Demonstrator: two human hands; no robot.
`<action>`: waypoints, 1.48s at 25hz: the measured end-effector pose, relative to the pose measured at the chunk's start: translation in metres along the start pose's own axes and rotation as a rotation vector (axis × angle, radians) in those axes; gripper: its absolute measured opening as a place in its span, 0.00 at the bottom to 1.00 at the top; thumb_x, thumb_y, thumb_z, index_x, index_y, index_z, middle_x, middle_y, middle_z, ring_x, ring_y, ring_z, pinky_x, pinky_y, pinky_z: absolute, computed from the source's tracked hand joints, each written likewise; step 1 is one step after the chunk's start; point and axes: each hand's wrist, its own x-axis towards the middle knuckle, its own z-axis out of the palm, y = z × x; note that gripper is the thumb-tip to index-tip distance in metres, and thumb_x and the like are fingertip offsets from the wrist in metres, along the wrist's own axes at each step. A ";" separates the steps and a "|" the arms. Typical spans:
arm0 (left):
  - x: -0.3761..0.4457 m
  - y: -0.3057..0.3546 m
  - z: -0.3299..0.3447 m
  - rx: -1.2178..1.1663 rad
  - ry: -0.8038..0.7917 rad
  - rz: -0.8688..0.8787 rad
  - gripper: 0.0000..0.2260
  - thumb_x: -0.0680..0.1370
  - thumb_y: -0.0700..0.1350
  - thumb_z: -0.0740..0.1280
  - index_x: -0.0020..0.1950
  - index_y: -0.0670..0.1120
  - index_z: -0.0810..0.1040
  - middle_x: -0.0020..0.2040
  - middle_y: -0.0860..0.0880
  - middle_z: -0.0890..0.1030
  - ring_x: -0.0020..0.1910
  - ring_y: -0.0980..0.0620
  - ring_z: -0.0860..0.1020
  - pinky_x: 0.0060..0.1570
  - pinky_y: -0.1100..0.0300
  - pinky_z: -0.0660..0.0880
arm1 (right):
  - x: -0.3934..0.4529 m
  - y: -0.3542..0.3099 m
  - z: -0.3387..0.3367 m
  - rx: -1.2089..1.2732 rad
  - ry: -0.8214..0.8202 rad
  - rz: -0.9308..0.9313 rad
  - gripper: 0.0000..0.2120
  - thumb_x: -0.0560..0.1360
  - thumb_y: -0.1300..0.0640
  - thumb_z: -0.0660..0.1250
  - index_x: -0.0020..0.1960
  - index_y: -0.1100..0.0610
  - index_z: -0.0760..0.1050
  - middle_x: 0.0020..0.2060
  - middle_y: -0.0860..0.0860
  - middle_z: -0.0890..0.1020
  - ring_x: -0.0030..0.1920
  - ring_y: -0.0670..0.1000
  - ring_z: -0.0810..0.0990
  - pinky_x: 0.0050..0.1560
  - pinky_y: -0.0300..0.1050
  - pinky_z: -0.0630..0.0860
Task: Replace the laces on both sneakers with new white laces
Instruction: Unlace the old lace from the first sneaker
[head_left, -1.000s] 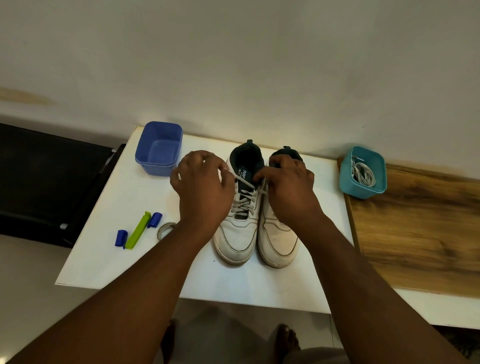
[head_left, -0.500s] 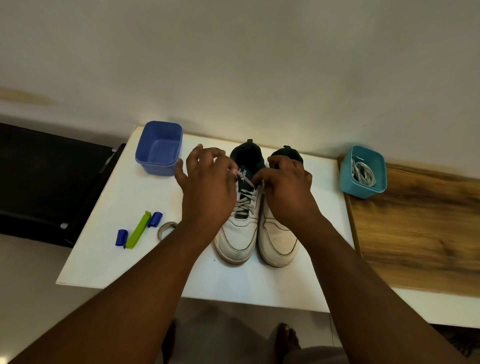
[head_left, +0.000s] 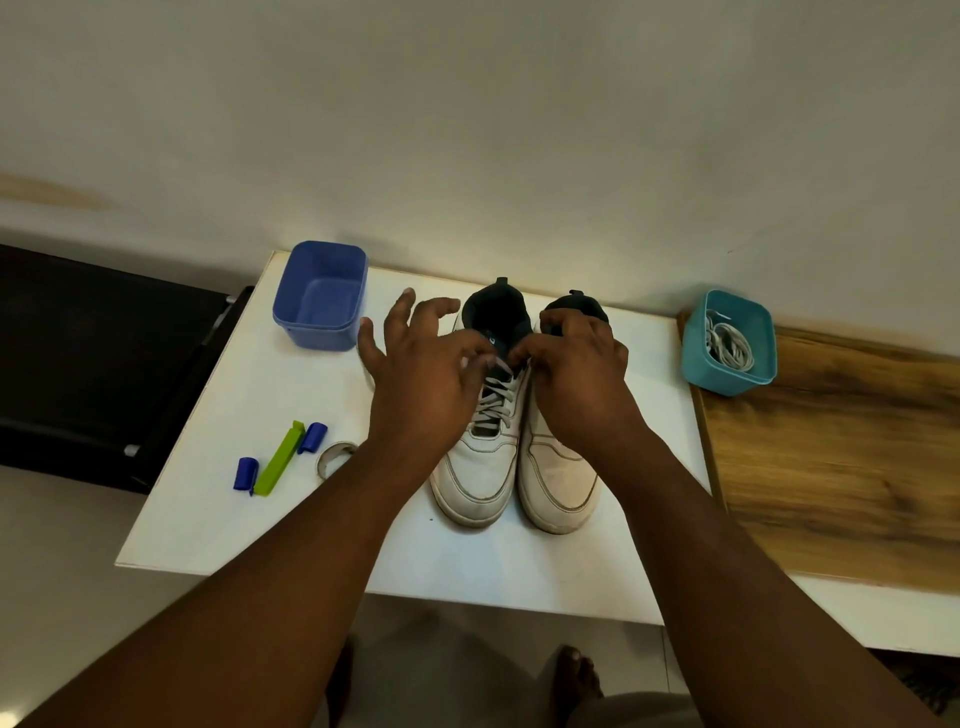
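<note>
Sneakers side by side, tongue label unreadable, left hand fingers spread, right hand pinching lace

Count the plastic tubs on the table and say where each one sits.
2. The blue tub sits at the table's far left corner, and the teal tub holding white laces sits to the right of the sneakers.

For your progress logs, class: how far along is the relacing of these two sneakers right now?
Done: nothing visible. The left sneaker is laced in its grey lace; the right sneaker's lacing is hidden.
In hand: both hands work at the left sneaker's top; the right hand seems to pinch the lace, the left hand has its fingers spread.
Left: unlacing, then threading the laces coiled in the teal tub; the blue tub is empty.
</note>
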 end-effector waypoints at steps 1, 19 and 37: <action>0.001 0.000 -0.004 -0.052 0.078 -0.029 0.08 0.80 0.54 0.66 0.56 0.55 0.81 0.69 0.50 0.75 0.75 0.45 0.66 0.73 0.34 0.58 | 0.000 0.001 0.000 0.001 0.007 0.004 0.15 0.79 0.61 0.67 0.56 0.43 0.84 0.69 0.52 0.73 0.75 0.59 0.63 0.71 0.58 0.60; -0.001 0.002 -0.008 0.105 -0.212 0.053 0.17 0.81 0.46 0.64 0.69 0.58 0.76 0.73 0.49 0.71 0.70 0.46 0.69 0.68 0.46 0.64 | -0.006 -0.016 0.006 0.013 0.013 -0.039 0.08 0.79 0.53 0.65 0.54 0.50 0.83 0.75 0.54 0.70 0.80 0.60 0.56 0.76 0.59 0.50; 0.002 -0.002 -0.014 -0.224 -0.165 0.003 0.16 0.81 0.36 0.61 0.65 0.49 0.79 0.66 0.46 0.77 0.61 0.49 0.78 0.58 0.65 0.69 | -0.007 -0.005 -0.010 -0.231 0.268 0.199 0.13 0.80 0.49 0.60 0.56 0.52 0.81 0.61 0.54 0.79 0.66 0.60 0.73 0.71 0.64 0.62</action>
